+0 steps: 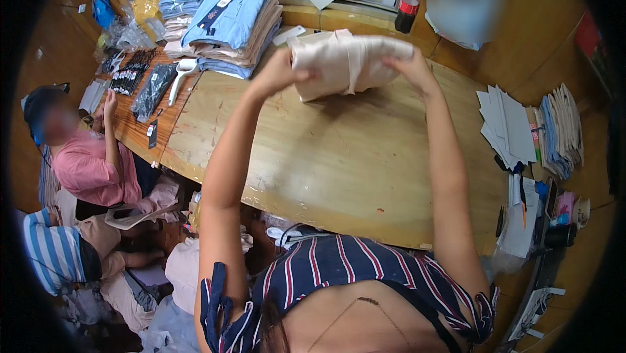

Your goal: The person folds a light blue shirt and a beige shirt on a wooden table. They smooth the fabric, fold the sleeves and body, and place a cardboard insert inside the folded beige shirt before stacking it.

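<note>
Over the far part of the wooden table (313, 157), I hold a pale cream folded shirt (352, 63) up with both arms stretched out. My left hand (287, 74) grips its left side, the fingers slightly blurred. At the opposite end my right hand (412, 69) is closed round the edge. The cloth is bunched and tilted, with a fold running down its middle; a shadow falls on the wood beneath it. Just left of my left hand rises a stack of folded shirts (235, 17), light blue on top with pale pink ones below.
A white-handled tool (181, 80) and a dark plastic-wrapped packet (154, 94) lie at the left. A dark drink bottle (407, 6) stands at the back. White card sheets (505, 125) lie right. A person in pink (88, 167) sits left; another in blue stripes (55, 252) is lower.
</note>
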A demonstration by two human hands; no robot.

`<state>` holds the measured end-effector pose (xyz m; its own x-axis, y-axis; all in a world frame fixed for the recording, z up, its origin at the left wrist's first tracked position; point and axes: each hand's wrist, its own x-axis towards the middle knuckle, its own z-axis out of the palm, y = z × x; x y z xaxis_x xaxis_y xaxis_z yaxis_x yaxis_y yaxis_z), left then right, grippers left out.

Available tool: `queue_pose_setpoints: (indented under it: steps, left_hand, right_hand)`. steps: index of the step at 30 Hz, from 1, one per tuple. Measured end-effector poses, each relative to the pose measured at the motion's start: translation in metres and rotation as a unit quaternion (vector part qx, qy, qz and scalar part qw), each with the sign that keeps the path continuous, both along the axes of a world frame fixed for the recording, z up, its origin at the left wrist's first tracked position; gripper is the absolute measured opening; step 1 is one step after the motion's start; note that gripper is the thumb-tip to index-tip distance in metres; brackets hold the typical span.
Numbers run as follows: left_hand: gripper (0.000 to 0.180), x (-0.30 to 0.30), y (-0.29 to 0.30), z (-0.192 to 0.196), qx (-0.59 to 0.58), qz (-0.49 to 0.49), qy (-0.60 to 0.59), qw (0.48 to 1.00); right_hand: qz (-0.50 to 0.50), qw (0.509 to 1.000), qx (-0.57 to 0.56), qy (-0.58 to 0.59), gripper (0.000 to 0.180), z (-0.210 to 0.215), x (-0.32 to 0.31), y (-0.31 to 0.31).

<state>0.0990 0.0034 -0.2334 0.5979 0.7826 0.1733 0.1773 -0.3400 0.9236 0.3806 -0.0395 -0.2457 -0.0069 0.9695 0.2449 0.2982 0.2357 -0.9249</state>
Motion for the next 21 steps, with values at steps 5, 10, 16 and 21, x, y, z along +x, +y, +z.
queue_pose_setpoints:
  steps: [5, 10, 16, 21]
  left_hand:
    - [0.030, -0.011, -0.130, -0.083, 0.205, -0.086, 0.127, 0.967]
    - [0.035, -0.023, -0.209, -0.136, 0.192, -0.105, 0.180, 0.959]
    - [0.042, -0.003, -0.183, -0.124, 0.184, 0.161, 0.212, 0.946]
    - [0.038, 0.006, -0.185, -0.140, 0.204, 0.167, 0.281, 0.923]
  right_hand:
    - [0.157, 0.980, -0.078, -0.094, 0.019, -0.080, 0.003, -0.136]
    - [0.193, 0.952, -0.031, -0.235, 0.018, -0.123, -0.005, -0.217]
    - [0.013, 0.991, -0.063, -0.114, 0.028, -0.105, -0.021, -0.173]
    - [0.032, 0.943, -0.067, -0.324, 0.039, -0.124, -0.038, -0.154]
